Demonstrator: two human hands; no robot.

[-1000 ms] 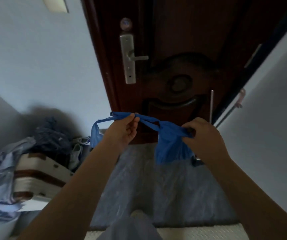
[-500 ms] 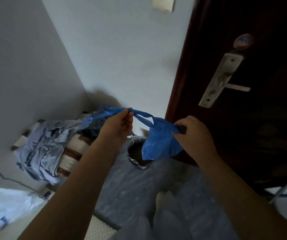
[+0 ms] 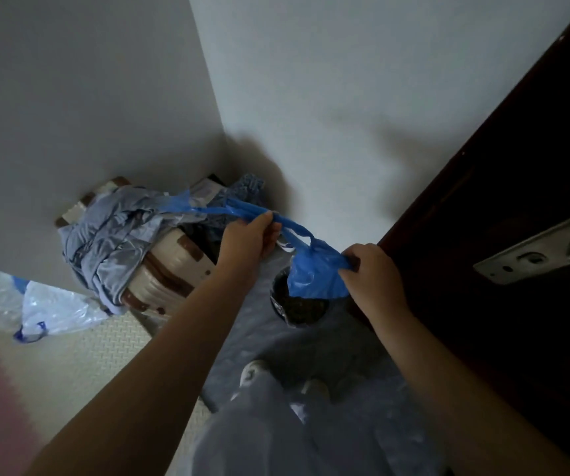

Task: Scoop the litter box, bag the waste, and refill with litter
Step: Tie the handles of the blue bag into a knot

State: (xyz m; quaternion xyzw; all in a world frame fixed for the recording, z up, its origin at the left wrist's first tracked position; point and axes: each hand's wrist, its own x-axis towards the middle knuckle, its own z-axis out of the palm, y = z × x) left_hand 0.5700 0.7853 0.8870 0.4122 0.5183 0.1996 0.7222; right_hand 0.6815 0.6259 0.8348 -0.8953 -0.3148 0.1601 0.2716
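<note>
A small blue plastic bag (image 3: 314, 274) hangs in the air between both hands, its bulging pouch sagging down. My left hand (image 3: 247, 240) pinches one long handle strip, which trails off to the left. My right hand (image 3: 371, 271) grips the bag's other side, close to the pouch. Directly under the pouch stands a small round dark bin (image 3: 299, 309) on the floor, partly hidden by the bag; its contents look dark.
A dark wooden door (image 3: 503, 201) with a metal handle plate (image 3: 537, 250) fills the right. In the corner, a cream suitcase (image 3: 163, 273) carries grey clothes (image 3: 111, 235). A clear plastic bag (image 3: 53, 309) lies at left. My feet stand on a grey floor sheet (image 3: 252, 338).
The view has swung left and down, from the door to the corner. The bin has come into sight under the bag. Both hands keep their hold and have pulled the bag taut.
</note>
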